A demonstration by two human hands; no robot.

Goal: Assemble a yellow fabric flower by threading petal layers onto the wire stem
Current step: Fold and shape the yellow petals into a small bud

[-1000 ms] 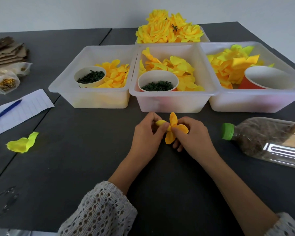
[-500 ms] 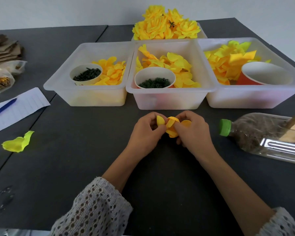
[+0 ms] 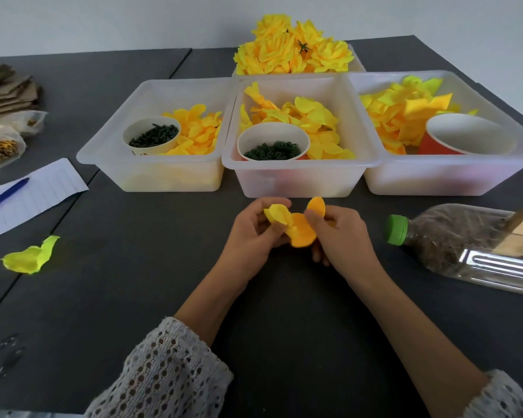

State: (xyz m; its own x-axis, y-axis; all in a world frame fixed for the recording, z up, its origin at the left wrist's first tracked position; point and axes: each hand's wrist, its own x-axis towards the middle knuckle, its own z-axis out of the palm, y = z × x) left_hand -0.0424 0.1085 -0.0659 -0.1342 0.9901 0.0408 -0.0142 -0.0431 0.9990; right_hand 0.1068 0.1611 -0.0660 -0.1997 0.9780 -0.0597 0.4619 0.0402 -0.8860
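both hands pinch a small yellow-orange petal layer (image 3: 299, 233) just above the dark table (image 3: 133, 297), in front of the middle tub (image 3: 299, 179): the left hand (image 3: 251, 236) curls its fingers round the paler petals on one side, the right hand (image 3: 341, 236) nips an upright petal between thumb and fingers on the other. no wire stem can be seen between the hands; it may be hidden by the fabric and fingers, so whether this layer is already threaded cannot be told.

judging from the size of the piece, assembly looks to be at an early stage, with only one or a few small layers in hand. three clear tubs hold loose petal layers still to be used, the left tub (image 3: 151, 176) and middle one each with a cup of dark green parts (image 3: 154, 135), the right tub (image 3: 453, 182) with a red cup (image 3: 465, 137) that shows nothing inside. a heap of finished flowers (image 3: 293, 52) in a tub behind shows the fuller bloom that remains to be built. a stray yellow-green petal (image 3: 31, 256) lies well apart at left, a capped bottle (image 3: 471, 242) on its side at right.
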